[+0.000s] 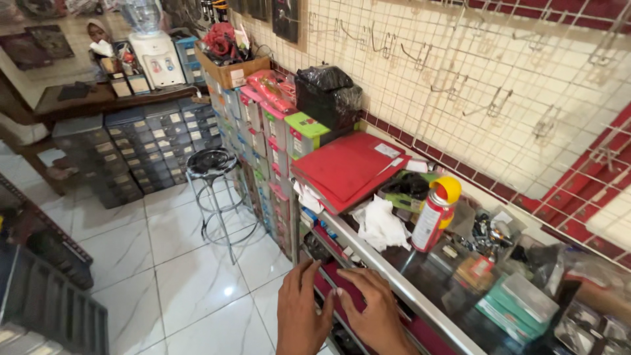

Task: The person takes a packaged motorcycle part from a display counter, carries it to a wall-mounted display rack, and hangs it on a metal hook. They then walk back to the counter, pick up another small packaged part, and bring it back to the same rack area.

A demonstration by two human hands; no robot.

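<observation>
Hands lie side by side at the front edge of the glass counter [420, 276]. Left hand [301, 314] is flat, fingers spread, holding nothing; its fingertips reach the red drawer [328, 284]. Right hand [376, 309] rests palm down on that drawer, fingers loosely extended, gripping nothing. Drawer is dark red, set below the metal rail [388, 269]. Beyond stand a spray can [432, 217] with yellow cap, a white rag [380, 225] and red folders [347, 167].

Floor [177, 276] at lower left lies open; a spray can [430, 220], rag [381, 225] and red folders [345, 167] crowd the counter [420, 299] at right.
</observation>
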